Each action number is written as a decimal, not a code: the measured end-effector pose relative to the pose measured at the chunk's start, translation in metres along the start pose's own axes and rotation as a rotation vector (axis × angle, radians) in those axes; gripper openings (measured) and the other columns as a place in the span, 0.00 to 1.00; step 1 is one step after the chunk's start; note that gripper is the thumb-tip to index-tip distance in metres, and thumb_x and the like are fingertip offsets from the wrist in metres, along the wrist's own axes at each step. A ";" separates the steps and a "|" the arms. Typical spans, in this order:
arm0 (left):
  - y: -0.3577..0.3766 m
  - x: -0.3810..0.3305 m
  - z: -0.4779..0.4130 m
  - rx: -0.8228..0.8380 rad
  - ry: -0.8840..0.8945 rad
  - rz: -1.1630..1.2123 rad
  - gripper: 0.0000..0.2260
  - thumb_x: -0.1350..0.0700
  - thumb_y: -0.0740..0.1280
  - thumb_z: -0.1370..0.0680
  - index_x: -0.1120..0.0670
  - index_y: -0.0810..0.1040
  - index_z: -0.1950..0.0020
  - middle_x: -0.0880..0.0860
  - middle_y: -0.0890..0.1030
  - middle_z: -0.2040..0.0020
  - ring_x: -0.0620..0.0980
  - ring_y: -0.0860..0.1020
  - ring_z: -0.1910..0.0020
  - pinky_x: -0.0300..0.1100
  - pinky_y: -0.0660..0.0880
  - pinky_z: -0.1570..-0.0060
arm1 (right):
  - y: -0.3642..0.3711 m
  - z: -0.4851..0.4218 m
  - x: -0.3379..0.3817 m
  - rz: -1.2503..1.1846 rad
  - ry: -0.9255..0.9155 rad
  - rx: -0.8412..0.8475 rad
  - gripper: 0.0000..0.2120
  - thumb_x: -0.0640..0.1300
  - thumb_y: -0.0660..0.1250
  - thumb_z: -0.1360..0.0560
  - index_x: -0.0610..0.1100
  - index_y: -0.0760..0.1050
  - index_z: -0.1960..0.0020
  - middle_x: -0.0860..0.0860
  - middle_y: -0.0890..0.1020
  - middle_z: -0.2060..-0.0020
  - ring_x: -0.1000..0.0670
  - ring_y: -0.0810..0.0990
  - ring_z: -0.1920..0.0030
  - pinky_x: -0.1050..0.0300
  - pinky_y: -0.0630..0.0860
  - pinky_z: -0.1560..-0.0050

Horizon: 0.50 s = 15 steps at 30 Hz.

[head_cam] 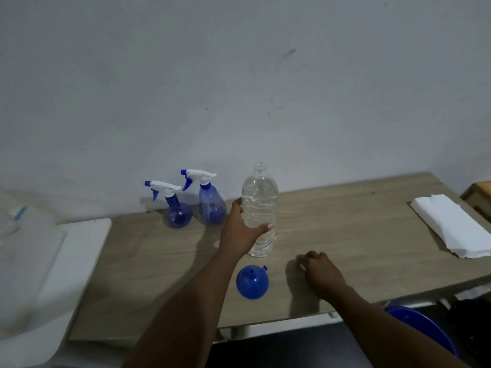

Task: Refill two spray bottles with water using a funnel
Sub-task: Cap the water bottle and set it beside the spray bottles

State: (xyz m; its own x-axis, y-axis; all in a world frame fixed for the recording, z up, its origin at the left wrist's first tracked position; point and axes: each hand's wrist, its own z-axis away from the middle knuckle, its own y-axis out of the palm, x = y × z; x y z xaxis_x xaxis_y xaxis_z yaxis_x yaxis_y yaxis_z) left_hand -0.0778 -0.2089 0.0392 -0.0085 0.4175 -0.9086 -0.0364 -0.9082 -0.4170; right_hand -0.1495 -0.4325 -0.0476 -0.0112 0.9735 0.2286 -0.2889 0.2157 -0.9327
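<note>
The left hand (243, 227) grips the uncapped clear plastic water bottle (261, 205) mid-body, apparently steadying it upright on the wood-grain table (345, 224). The right hand (318, 272) rests nearby, fingers curled, contents indiscernible. A round blue spray bottle (178, 215) and a taller blue spray bottle (212, 208) stand by the wall, their trigger heads still fitted and blocking filling; the blue plastic funnel (252, 281) lies mouth-down near the front edge, and a folded white paper towel (451, 224) lies far right.
</note>
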 end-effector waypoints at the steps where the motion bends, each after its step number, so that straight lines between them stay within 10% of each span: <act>1: 0.001 0.000 -0.001 -0.010 -0.007 -0.007 0.42 0.45 0.83 0.38 0.46 0.67 0.30 0.45 0.78 0.38 0.48 0.78 0.40 0.52 0.77 0.38 | 0.001 -0.001 -0.002 0.029 -0.023 -0.008 0.19 0.42 0.56 0.18 0.48 0.70 0.28 0.46 0.73 0.34 0.44 0.70 0.35 0.50 0.73 0.38; 8: 0.002 -0.007 0.002 -0.015 -0.028 -0.048 0.41 0.47 0.83 0.36 0.48 0.67 0.28 0.42 0.76 0.41 0.46 0.77 0.40 0.43 0.75 0.41 | -0.042 -0.018 -0.008 -0.218 -0.026 -0.192 0.13 0.41 0.67 0.23 0.46 0.81 0.40 0.43 0.82 0.47 0.42 0.81 0.46 0.54 0.75 0.47; 15: 0.000 -0.012 0.003 0.003 -0.065 -0.067 0.41 0.47 0.83 0.36 0.48 0.67 0.27 0.45 0.78 0.37 0.47 0.78 0.39 0.46 0.77 0.39 | -0.242 -0.036 0.069 -0.580 -0.332 -0.551 0.08 0.47 0.70 0.23 0.49 0.83 0.45 0.55 0.84 0.55 0.57 0.82 0.58 0.68 0.75 0.53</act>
State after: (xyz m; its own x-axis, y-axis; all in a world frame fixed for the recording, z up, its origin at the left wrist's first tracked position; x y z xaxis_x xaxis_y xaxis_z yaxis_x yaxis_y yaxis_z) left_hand -0.0809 -0.2135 0.0500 -0.0713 0.4787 -0.8751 -0.0422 -0.8780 -0.4768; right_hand -0.0460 -0.4145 0.1843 -0.3095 0.6438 0.6998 0.1688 0.7614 -0.6259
